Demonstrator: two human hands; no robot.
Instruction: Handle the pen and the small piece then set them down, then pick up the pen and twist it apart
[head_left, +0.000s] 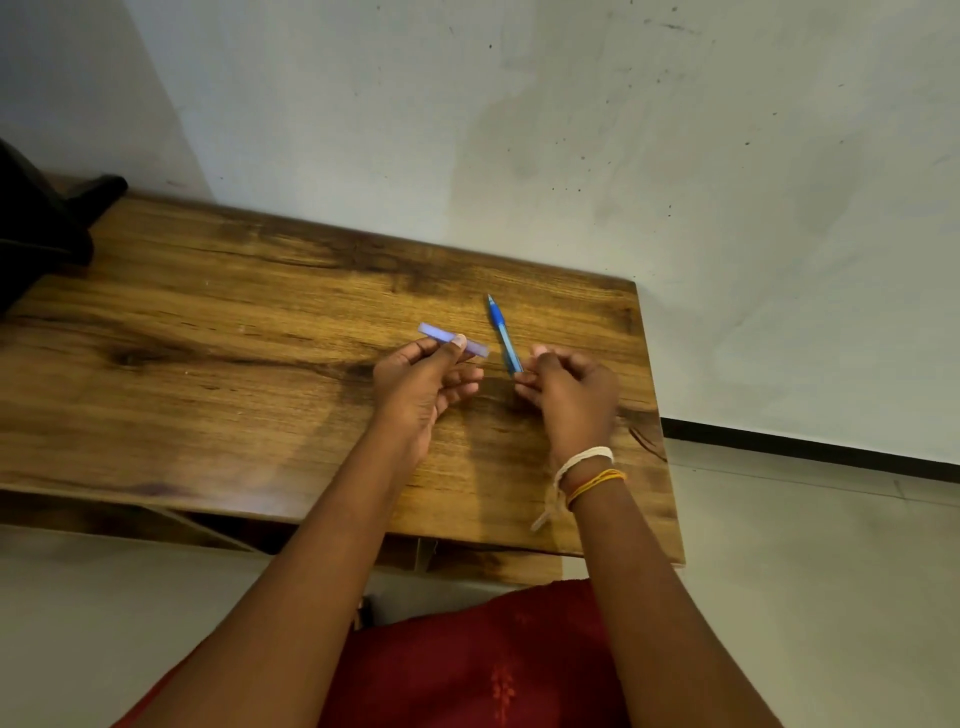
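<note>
Head view: the left hand (423, 382) pinches the pale cap (453, 340) between thumb and fingers, its long axis running left to right above the table (208, 322). The right hand (569, 395) grips the rear end of the blue pen (504, 335), tip pointing away, just right of the cap.

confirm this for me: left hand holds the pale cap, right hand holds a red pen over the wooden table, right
Not quite: the pen is blue, not red, as the head view shows. The left hand does hold the pale cap, and the right hand holds the pen over the wooden table.
</note>
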